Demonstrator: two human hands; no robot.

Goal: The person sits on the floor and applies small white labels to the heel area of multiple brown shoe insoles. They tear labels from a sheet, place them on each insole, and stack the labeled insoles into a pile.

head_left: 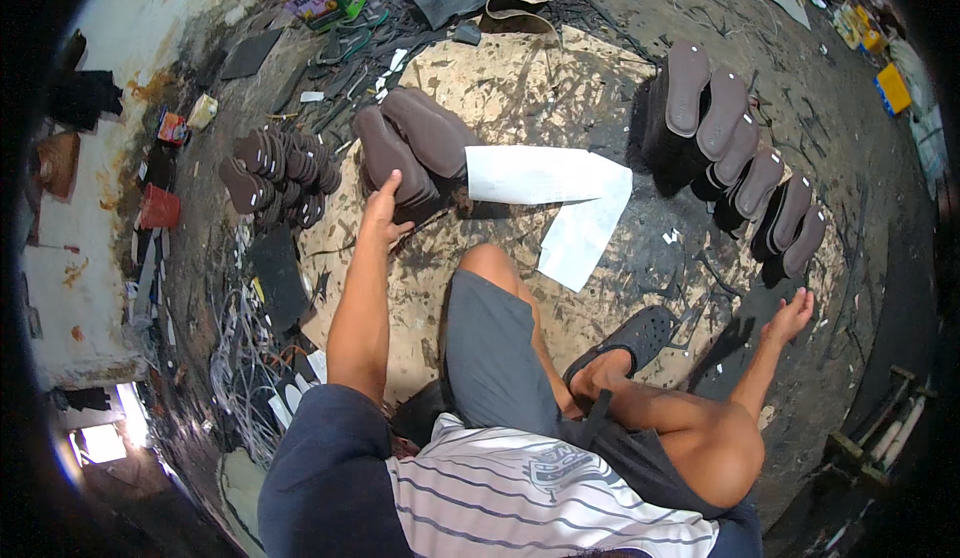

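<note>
My left hand (383, 216) is on the near end of a stack of brown shoe soles (380, 150), fingers along its side and thumb at the bottom edge. A second brown stack (430, 130) leans right beside it. My right hand (790, 316) is off at the right, palm turned up, its fingers loosely apart and holding nothing. Just beyond it stands a row of brown sole stacks (717, 123), curving from the upper middle down to the right. White paper strips (530, 175) lie folded at an angle between the two groups.
Small dark soles (270, 170) are heaped at the left. My foot in a dark clog (640, 343) rests on the stained board (480, 68). Tangled pale strips (240, 378) lie at lower left, dark scraps (345, 73) at the back. A metal frame (880, 428) stands at lower right.
</note>
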